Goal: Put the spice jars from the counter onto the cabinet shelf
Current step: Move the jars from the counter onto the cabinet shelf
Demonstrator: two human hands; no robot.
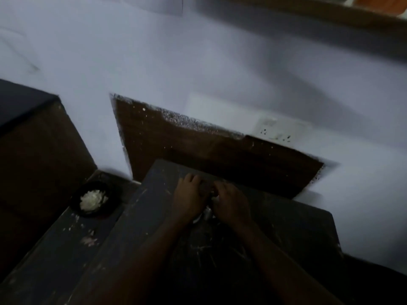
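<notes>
The picture is dark and blurred. Both my hands meet over the middle of a dark scratched counter point(286, 234). My left hand point(189, 199) and my right hand point(231, 201) are curled around a small object between them, of which only a pale, shiny part point(206, 214) shows below the fingers. Whether it is a spice jar I cannot tell, because the hands hide most of it. No other jar is visible on the counter. A wooden shelf edge point(308, 12) runs along the top right.
A black bowl point(95, 199) with white chopped food sits on a lower ledge to the left. A dark brown cabinet point(37, 150) stands at the far left. A white wall with a socket plate point(277, 128) and a brown panel point(198, 150) rises behind the counter.
</notes>
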